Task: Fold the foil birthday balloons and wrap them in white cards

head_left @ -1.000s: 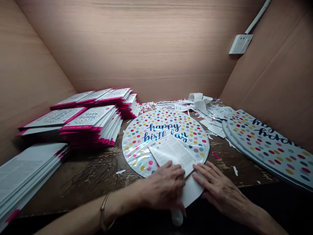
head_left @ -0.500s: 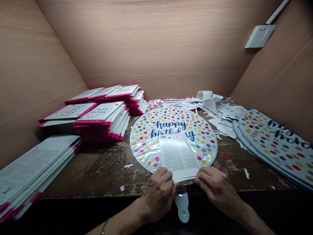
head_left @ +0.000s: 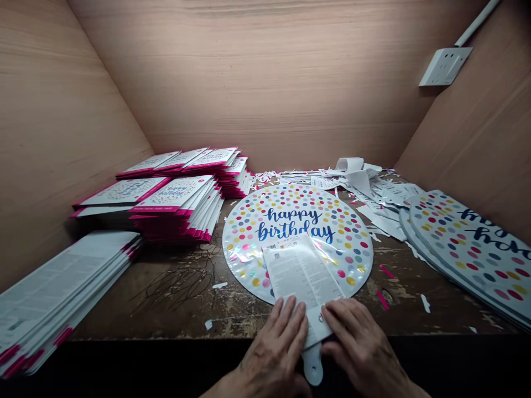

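Observation:
A flat round foil balloon [head_left: 296, 218] with coloured dots and "happy birthday" in blue lies on the worn table [head_left: 174, 293]. A white printed sheet [head_left: 301, 271] lies over its near part, reaching to the balloon's white neck tab [head_left: 312, 367] at the table edge. My left hand [head_left: 276, 345] rests with fingers stretched flat on the sheet's near left corner. My right hand [head_left: 359, 342] lies with fingers flat on the near right corner.
Stacks of pink-edged printed cards [head_left: 174, 207] fill the back left. A pile of white sheets [head_left: 53, 293] sits at the near left. More dotted balloons [head_left: 468, 246] are stacked at the right, with paper scraps [head_left: 365, 182] behind. A wall socket [head_left: 444, 65] is on the right wall.
The sheet has slid towards me and tilted, uncovering the full word "birthday". Both hands went from pinching its near edge to lying flat on it.

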Motion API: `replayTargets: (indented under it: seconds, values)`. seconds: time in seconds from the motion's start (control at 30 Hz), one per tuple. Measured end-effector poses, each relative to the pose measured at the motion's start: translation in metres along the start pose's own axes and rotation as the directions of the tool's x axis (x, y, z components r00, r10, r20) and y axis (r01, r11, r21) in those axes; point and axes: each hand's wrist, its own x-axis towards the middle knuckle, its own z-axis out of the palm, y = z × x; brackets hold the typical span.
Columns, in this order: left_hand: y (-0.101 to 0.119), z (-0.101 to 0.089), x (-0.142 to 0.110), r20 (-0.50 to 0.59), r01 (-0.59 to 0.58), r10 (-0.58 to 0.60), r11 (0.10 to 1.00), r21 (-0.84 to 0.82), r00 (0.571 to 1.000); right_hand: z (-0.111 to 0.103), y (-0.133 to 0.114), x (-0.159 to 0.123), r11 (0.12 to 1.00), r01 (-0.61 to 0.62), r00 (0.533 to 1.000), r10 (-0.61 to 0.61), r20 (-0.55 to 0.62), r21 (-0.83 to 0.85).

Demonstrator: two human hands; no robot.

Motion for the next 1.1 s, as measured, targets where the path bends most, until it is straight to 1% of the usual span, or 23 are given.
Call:
replayTargets:
  seconds: [0.1,0.17,0.2,0.27,0.3,0.37,0.43,0.47,0.53,0.57,0.63,0.7,0.73,0.8,0.83,0.87,0.9,0.93,0.97,1.0,1.03,1.07,1.1]
  values:
    - [0.005,0.002,-0.013,-0.115,-0.096,0.101,0.994,0.044,0.988,0.005,-0.007,-0.017,0.992,0.129,0.987,-0.128,-0.102,0.002]
    - [0.004,-0.010,-0.007,-0.182,-0.101,0.101,0.995,0.009,0.978,0.004,-0.007,-0.020,0.984,0.176,0.975,-0.173,-0.141,0.008]
    - [0.003,-0.020,0.000,-0.213,-0.096,0.089,0.995,-0.024,0.973,0.000,-0.005,-0.017,0.981,0.191,0.971,-0.188,-0.145,0.010]
    - [0.000,-0.050,0.023,-0.244,-0.077,0.045,0.989,-0.124,0.969,-0.014,0.000,-0.001,0.975,0.220,0.967,-0.217,-0.135,0.013]
    - [-0.002,-0.067,0.036,-0.269,-0.062,0.010,0.980,-0.189,0.963,-0.025,0.003,0.011,0.972,0.235,0.965,-0.232,-0.125,0.008]
    - [-0.005,-0.100,0.064,-0.265,0.002,-0.092,0.947,-0.322,0.960,-0.051,0.009,0.040,0.971,0.239,0.961,-0.240,-0.135,-0.021]
    - [-0.008,-0.128,0.088,-0.239,0.119,-0.234,0.902,-0.415,0.942,-0.078,0.012,0.072,0.972,0.232,0.955,-0.237,-0.177,-0.050]
    - [-0.010,-0.140,0.099,-0.229,0.188,-0.313,0.877,-0.442,0.922,-0.090,0.013,0.086,0.972,0.226,0.951,-0.234,-0.200,-0.059]
    - [-0.014,-0.156,0.115,-0.183,0.317,-0.450,0.814,-0.487,0.874,-0.108,0.012,0.110,0.976,0.212,0.955,-0.219,-0.199,-0.060]
    - [-0.017,-0.161,0.121,-0.139,0.368,-0.501,0.771,-0.519,0.854,-0.113,0.012,0.118,0.979,0.198,0.965,-0.204,-0.165,-0.053]
    - [-0.020,-0.165,0.129,-0.022,0.441,-0.567,0.664,-0.604,0.823,-0.115,0.010,0.129,0.986,0.162,0.984,-0.164,-0.066,-0.027]
    - [-0.023,-0.163,0.133,0.081,0.476,-0.589,0.556,-0.682,0.804,-0.109,0.009,0.135,0.993,0.115,0.992,-0.116,0.044,0.013]
    - [-0.025,-0.160,0.133,0.111,0.487,-0.598,0.515,-0.706,0.794,-0.104,0.010,0.137,0.996,0.081,0.992,-0.084,0.089,0.044]
    - [-0.029,-0.154,0.130,0.156,0.510,-0.621,0.448,-0.734,0.769,-0.094,0.012,0.142,0.988,-0.025,0.985,-0.002,0.175,0.151]
    - [-0.032,-0.150,0.128,0.184,0.528,-0.633,0.411,-0.743,0.752,-0.090,0.014,0.145,0.965,-0.100,0.970,0.041,0.239,0.242]
    - [-0.034,-0.147,0.125,0.226,0.550,-0.642,0.364,-0.752,0.733,-0.086,0.017,0.147,0.913,-0.193,0.945,0.075,0.319,0.359]
    - [-0.038,-0.145,0.121,0.275,0.569,-0.643,0.305,-0.764,0.714,-0.084,0.020,0.149,0.824,-0.303,0.905,0.091,0.416,0.479]
    - [-0.041,-0.143,0.118,0.321,0.579,-0.638,0.244,-0.778,0.700,-0.082,0.023,0.151,0.698,-0.423,0.851,0.087,0.518,0.578]
    - [-0.044,-0.141,0.113,0.359,0.578,-0.626,0.184,-0.795,0.693,-0.080,0.026,0.151,0.545,-0.537,0.792,0.063,0.608,0.643]
    - [-0.047,-0.139,0.109,0.386,0.568,-0.613,0.125,-0.814,0.689,-0.078,0.029,0.150,0.388,-0.631,0.737,0.030,0.676,0.671]
    - [-0.049,-0.138,0.105,0.405,0.549,-0.603,0.066,-0.833,0.687,-0.075,0.031,0.149,0.245,-0.697,0.696,0.004,0.718,0.674]
    - [-0.051,-0.137,0.102,0.418,0.529,-0.600,0.010,-0.849,0.682,-0.071,0.032,0.147,0.125,-0.735,0.671,-0.010,0.742,0.666]
    - [-0.053,-0.135,0.098,0.430,0.511,-0.602,-0.043,-0.859,0.673,-0.066,0.034,0.145,0.024,-0.754,0.656,-0.011,0.754,0.656]
